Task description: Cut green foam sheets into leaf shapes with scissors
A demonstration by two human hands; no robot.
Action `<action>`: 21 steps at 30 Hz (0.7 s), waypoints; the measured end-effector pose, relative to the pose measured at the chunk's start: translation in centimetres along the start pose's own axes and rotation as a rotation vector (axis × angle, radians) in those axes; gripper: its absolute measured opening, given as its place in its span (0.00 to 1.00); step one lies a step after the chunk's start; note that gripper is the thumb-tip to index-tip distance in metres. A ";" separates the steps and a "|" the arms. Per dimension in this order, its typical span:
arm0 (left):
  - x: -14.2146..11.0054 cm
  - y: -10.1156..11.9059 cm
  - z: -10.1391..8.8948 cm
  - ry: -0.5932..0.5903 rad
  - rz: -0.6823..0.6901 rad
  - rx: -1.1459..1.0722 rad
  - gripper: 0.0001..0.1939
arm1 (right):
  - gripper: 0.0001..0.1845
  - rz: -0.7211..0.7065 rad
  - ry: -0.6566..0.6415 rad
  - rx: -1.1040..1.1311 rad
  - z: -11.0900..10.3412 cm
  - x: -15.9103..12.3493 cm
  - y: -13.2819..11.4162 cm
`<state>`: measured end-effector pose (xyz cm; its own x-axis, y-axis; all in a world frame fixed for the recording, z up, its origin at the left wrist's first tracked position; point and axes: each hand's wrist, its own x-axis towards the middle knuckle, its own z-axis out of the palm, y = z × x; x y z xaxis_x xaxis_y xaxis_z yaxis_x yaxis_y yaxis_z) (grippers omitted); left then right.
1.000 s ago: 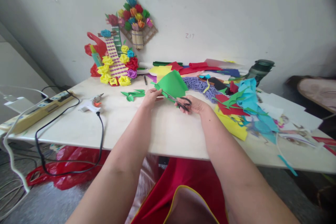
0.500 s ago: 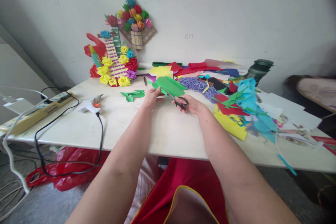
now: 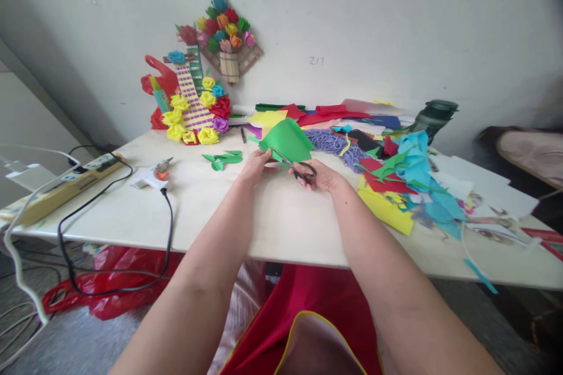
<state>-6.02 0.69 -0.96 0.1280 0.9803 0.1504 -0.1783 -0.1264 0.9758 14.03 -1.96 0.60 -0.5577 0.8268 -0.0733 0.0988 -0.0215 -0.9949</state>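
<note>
A sheet of green paper (image 3: 288, 137) is pinched at its left edge by my left hand (image 3: 255, 165), tilted up over the table. My right hand (image 3: 319, 174) grips black-handled scissors (image 3: 304, 172), whose blades lie along the lower edge of the sheet and point toward my left fingers. Several cut green leaf shapes (image 3: 222, 158) rest on the table just left of my left hand. A tangle of purple yarn (image 3: 334, 145) lies behind and to the right of the scissors.
To the left are a hot glue gun (image 3: 153, 176) with a black cord and a power strip (image 3: 65, 187). Paper flowers (image 3: 204, 99) stand at the back left. Coloured scraps (image 3: 387, 179) and a dark green bottle (image 3: 435, 117) occupy the right side.
The green sheet's far part has risen and now stands more upright, with a pointed top. Both hands and the scissors have stayed almost in place.
</note>
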 end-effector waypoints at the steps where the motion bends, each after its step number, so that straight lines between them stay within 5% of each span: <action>1: -0.1 0.1 0.0 0.005 -0.010 -0.004 0.18 | 0.18 -0.007 0.002 0.002 0.0 0.0 -0.1; 13: -0.5 0.9 0.3 -0.004 -0.036 0.087 0.14 | 0.15 -0.025 0.062 0.018 0.1 0.2 -0.3; 21: -0.5 0.4 0.1 0.082 -0.027 -0.076 0.15 | 0.15 -0.007 0.082 0.009 0.3 0.3 -0.2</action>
<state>-6.10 0.18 -0.60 0.0542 0.9927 0.1079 -0.2501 -0.0911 0.9639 13.59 -1.88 0.79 -0.4892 0.8700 -0.0608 0.0871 -0.0206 -0.9960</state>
